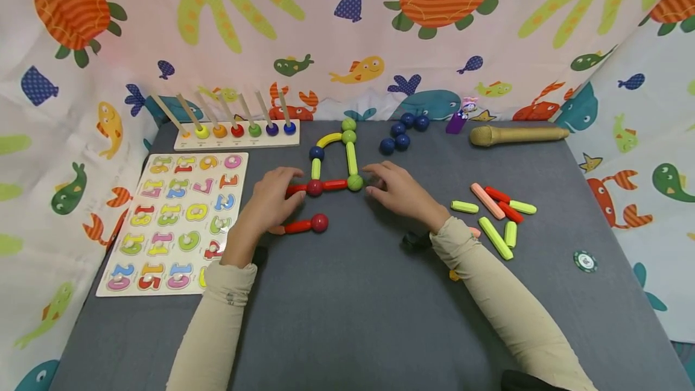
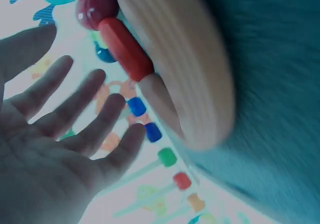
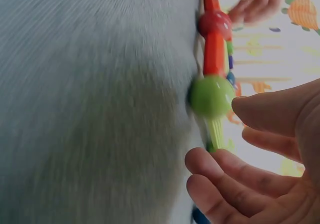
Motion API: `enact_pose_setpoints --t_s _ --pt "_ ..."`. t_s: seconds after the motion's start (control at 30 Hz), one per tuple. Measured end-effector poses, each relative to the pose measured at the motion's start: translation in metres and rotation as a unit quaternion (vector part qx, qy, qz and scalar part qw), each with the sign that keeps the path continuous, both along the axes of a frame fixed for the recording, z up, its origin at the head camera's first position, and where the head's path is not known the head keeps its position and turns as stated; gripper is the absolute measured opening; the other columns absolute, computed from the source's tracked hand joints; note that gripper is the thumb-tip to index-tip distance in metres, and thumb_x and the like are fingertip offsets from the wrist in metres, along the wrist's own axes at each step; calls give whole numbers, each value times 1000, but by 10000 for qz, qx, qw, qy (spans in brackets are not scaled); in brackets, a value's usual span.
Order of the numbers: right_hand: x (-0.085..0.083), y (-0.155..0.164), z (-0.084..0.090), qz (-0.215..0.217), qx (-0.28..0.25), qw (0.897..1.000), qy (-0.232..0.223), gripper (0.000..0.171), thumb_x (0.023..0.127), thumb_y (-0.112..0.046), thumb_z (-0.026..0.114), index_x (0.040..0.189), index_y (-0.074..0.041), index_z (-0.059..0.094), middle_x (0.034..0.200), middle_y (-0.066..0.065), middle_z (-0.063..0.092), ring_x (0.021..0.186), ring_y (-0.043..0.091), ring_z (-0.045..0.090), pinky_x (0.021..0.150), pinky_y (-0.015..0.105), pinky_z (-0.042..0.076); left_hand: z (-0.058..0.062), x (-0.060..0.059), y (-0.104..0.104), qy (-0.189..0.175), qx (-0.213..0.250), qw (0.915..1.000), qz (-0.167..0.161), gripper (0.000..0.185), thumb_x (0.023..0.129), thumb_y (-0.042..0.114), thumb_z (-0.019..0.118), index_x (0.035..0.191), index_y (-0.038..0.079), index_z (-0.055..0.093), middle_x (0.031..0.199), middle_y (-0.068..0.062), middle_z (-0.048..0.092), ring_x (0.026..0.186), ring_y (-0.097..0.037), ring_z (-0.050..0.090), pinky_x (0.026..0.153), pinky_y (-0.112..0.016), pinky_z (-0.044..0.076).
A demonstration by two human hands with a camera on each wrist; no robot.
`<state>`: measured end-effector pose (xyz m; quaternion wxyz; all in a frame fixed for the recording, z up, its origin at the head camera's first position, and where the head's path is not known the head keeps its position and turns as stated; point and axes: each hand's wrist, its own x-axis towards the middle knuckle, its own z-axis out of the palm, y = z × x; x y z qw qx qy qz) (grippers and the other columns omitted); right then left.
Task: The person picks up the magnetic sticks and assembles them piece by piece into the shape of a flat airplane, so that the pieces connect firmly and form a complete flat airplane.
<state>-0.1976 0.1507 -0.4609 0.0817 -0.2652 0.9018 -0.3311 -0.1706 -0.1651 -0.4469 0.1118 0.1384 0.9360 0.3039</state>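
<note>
A linked figure of rods and balls lies at the table's middle, with a red ball [image 1: 314,187], a red rod [image 1: 334,184], a green ball [image 1: 355,183] and a yellow curved piece [image 1: 329,139]. My left hand [image 1: 271,198] is at its left end, fingers spread and apart from the pieces in the left wrist view. Beside the green ball is my right hand [image 1: 404,192], thumb and fingers loosely bent with nothing between them. Nearer me lies a second red rod [image 1: 297,227] with a red ball [image 1: 320,222]; a pale wooden piece [image 2: 195,79] looms large in the left wrist view.
A number puzzle board [image 1: 187,222] and a peg stand [image 1: 239,139] are at the left. Several blue balls [image 1: 402,128], a small purple figure [image 1: 457,122] and a wooden stick [image 1: 516,135] are at the back. Loose rods [image 1: 494,236] and a chip [image 1: 585,262] lie right.
</note>
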Motion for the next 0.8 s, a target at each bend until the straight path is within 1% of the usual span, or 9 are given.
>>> enact_pose_setpoints --t_s 0.03,0.1,0.17,0.23,0.33,0.43,0.53,0.67,0.8 --pt "2 6 1 -21 -19 10000 3 44 104 -12 71 145 1 61 128 20 64 104 29 66 89 49 55 0 7 -2 81 71 9999 27 45 107 19 66 147 1 58 149 -22 56 138 -42 46 116 -65 33" --pt "6 20 3 -83 -24 10000 34 42 105 -12 70 143 2 62 126 21 65 104 30 66 89 50 55 2 21 -6 127 238 9996 17 41 106 18 68 143 0 62 142 -20 61 132 -40 52 113 -62 39" --pt "8 34 7 -167 -46 9998 65 40 104 -11 70 141 3 63 125 22 65 104 30 65 89 50 54 2 32 -8 75 391 9992 -98 38 105 16 70 138 -1 65 135 -19 66 123 -36 58 109 -58 45" --pt "9 48 10 -247 -45 9996 137 38 104 -10 70 140 4 64 124 22 66 104 31 65 88 50 53 1 41 -8 10 468 9984 -318 38 103 15 73 136 -2 66 130 -17 68 117 -34 62 106 -55 49" --pt "11 67 16 -346 90 9992 188 37 104 -9 71 138 4 66 122 23 66 103 32 64 88 51 53 -6 49 -6 -28 339 9970 -688 39 102 14 75 136 -1 66 129 -16 69 117 -32 62 105 -54 49" --pt "17 87 21 -376 367 9983 259 34 103 -7 71 135 5 67 121 23 67 104 35 64 89 53 53 -14 53 -3 131 113 9960 -882 39 100 14 76 136 1 67 130 -16 68 118 -35 59 105 -55 47" --pt "26 106 26 -439 639 9967 238 33 102 -5 71 133 7 67 120 24 68 108 38 65 93 57 52 -20 53 0 374 -27 9956 -862 36 99 12 77 133 3 69 127 -16 67 116 -37 57 103 -56 46" --pt "38 127 29 -624 907 9939 56 32 102 -6 72 132 7 68 122 25 68 111 40 64 96 60 51 -23 52 2 481 -131 9955 -812 32 99 12 78 129 3 71 124 -15 68 112 -37 57 100 -56 46" --pt "42 140 26 -729 1091 9913 -72 34 101 -7 73 131 7 68 120 25 68 109 41 63 96 62 50 -24 50 1 487 -192 9952 -823 32 98 13 79 128 3 71 123 -16 68 110 -37 58 100 -56 45"
